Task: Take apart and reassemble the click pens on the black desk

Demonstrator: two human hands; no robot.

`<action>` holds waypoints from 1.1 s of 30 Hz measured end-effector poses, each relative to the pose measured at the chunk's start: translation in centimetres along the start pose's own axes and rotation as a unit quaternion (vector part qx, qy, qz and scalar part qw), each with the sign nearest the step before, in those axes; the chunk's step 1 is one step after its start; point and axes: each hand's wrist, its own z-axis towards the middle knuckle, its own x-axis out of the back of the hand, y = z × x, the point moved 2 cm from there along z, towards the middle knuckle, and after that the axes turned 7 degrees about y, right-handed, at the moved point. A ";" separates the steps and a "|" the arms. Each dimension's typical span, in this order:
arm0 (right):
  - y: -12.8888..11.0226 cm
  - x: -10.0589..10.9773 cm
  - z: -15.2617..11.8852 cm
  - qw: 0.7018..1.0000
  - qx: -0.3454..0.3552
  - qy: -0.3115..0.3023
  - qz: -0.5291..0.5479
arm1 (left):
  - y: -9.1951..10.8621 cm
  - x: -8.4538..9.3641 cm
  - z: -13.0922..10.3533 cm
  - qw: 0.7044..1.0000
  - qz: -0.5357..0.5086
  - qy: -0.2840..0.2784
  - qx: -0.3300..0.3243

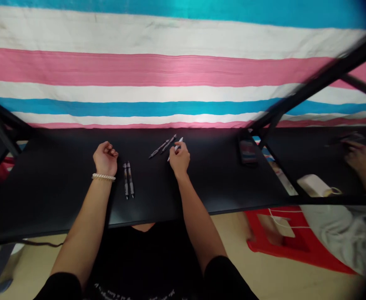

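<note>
A white pen is pinched between the fingers and thumb of my right hand, slanting over the black tabletop. Just left of that hand lie two dark pens, a nearer one and a farther one, both angled the same way. My left hand rests on its side with its fingers curled in loosely, and I see nothing in them. Beside its wrist, two grey-gripped pens, one on the left and one on the right, lie side by side, apart from the hand.
The black table ends at a striped cloth behind it. A phone lies near its right end, by a black metal frame. Beyond that are another person's hand, a white device and a red stool.
</note>
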 end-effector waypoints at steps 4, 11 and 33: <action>-0.5 0.0 -0.2 0.996 0.001 -0.047 -0.082 | 0.2 -0.1 -0.2 1.000 0.008 0.008 -0.002; -0.9 -0.1 -0.5 0.988 0.021 -0.082 -0.127 | 0.2 -0.4 -0.6 1.000 0.020 0.008 0.000; -1.1 -0.2 -0.8 0.990 0.036 -0.070 -0.114 | -0.1 -0.2 -0.3 0.999 0.028 0.011 -0.020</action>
